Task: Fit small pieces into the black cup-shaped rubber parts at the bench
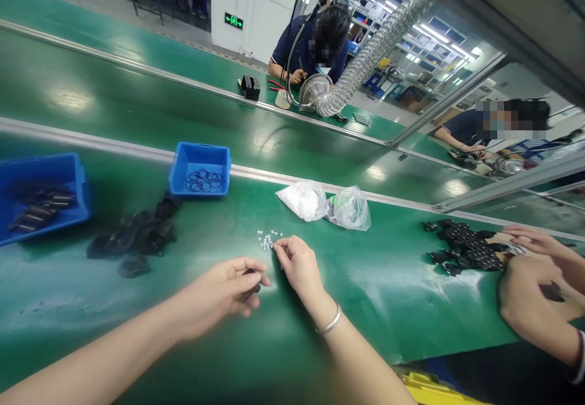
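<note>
My left hand is wrapped around a small black part, mostly hidden by the fingers, above the green table. To its right, my right hand, with a silver bangle at the wrist, pinches at the edge of a small scatter of tiny white pieces. Whatever lies between its fingertips is too small to make out. Behind the hands lie a clear bag of white pieces and a second clear bag. A loose group of black parts lies at the left.
A blue bin holds black rings; a larger blue bin holds dark cylinders. At the right, a person's hands are beside a black parts pile. Other people sit beyond the metal rail, near a silver duct.
</note>
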Tool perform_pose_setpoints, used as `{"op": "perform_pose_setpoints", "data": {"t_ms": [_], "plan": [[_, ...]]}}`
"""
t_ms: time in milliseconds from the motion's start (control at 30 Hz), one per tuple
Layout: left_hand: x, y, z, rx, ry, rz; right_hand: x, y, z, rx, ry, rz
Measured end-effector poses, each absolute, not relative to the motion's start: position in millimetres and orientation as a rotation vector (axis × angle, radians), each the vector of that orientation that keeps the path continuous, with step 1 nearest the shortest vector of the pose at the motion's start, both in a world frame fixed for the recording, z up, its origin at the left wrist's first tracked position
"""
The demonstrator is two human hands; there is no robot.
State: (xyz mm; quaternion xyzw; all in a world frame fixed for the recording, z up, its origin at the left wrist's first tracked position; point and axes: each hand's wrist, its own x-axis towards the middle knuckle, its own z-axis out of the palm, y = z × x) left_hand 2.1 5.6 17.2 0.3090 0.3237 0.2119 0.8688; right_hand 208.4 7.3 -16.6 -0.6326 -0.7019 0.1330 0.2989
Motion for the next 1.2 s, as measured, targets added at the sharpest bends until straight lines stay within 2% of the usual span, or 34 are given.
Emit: {"op": "perform_pose_setpoints", "data": {"t_ms": [300,567,800,1200], "plan": [[6,6,10,0.967,0.763,0.439,211,2,-3,-1.635,-1.532,0.867],[3,4,4,1.588,1.076,0.477,184,-30,8,-1.287,-2.064,0.495],[0,2,0,1.727,1.051,0.446,175,-35,-6,-1.301,-2.36,0.142],[-2,2,-6,1.837,0.989,0.452,172,-35,-5,-1.279,-2.378,0.246]]}}
